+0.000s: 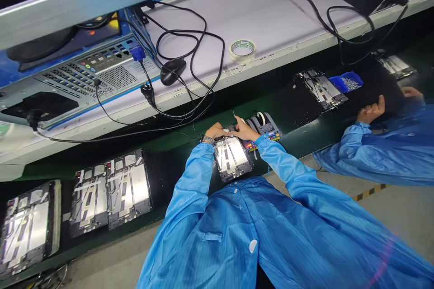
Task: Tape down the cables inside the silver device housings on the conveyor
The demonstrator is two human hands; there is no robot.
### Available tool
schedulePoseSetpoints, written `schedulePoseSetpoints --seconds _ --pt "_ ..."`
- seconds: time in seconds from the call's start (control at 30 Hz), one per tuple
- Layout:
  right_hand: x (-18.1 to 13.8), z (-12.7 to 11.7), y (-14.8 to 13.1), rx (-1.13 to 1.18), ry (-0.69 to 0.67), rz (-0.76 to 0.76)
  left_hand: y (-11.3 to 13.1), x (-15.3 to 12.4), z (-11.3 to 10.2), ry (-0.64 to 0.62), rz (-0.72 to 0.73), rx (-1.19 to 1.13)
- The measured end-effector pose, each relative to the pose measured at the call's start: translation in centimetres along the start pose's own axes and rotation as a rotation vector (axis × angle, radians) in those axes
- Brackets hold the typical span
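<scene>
An opened tablet (233, 156), with silver battery panels and dark edges, lies on the dark bench right in front of me. At its far edge my left hand (214, 131) rests with bent fingers, their tips partly hidden. My right hand (246, 131) is closed at the same edge, close to the left one. A thin, light, pointed thing sticks up from its fingers, too small to name. Beside my right hand stands a tape dispenser (267, 124) with a white roll and a small lit display.
More opened tablets (129, 187) lie to the left. On the right are another opened tablet (320, 89), a blue tray of small parts (347, 82) and a co-worker's hand (371, 110). A tape roll (242, 49), computer mouse (172, 71) and loose cables occupy the shelf.
</scene>
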State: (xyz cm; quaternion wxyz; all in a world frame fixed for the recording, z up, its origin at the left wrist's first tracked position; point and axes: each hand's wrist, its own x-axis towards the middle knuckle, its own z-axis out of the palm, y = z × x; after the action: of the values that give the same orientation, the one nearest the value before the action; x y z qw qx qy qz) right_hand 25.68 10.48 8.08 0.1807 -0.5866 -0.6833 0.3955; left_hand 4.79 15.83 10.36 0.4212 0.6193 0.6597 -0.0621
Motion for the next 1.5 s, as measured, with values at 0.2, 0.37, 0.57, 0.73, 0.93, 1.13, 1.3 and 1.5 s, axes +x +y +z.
schedulePoseSetpoints --seconds 0.2,0.37,0.57,0.73,0.93,1.13,1.3,1.5 --pt "-2.2 2.5 -0.1 0.092 0.129 0.024 -1.3 -1.4 -2.0 0.052 0.03 -0.111" --pt "-2.6 3.8 -0.1 0.133 0.184 0.034 -4.1 -3.5 -2.4 0.223 0.141 -0.352" --pt "-2.1 4.0 0.7 0.219 0.164 0.09 -9.3 -8.1 -0.9 0.431 0.18 -0.571" --pt "-3.1 3.3 -2.0 0.052 0.343 0.029 -11.6 -10.3 2.9 0.495 0.173 -0.697" --pt "-4.5 5.2 -7.1 -0.018 0.148 -0.28 -11.5 -9.5 7.4 0.479 0.12 -0.864" --pt "-2.5 7.3 -7.8 0.001 0.047 -0.327 -10.4 -8.7 8.9 0.522 0.106 -0.999" --pt "-0.6 6.3 -8.5 -0.021 0.006 -0.287 -9.3 -8.6 9.7 0.599 0.04 -1.022" --pt "0.6 6.0 -9.2 -0.052 -0.036 -0.299 -8.5 -8.6 10.0 0.632 -0.01 -1.006"
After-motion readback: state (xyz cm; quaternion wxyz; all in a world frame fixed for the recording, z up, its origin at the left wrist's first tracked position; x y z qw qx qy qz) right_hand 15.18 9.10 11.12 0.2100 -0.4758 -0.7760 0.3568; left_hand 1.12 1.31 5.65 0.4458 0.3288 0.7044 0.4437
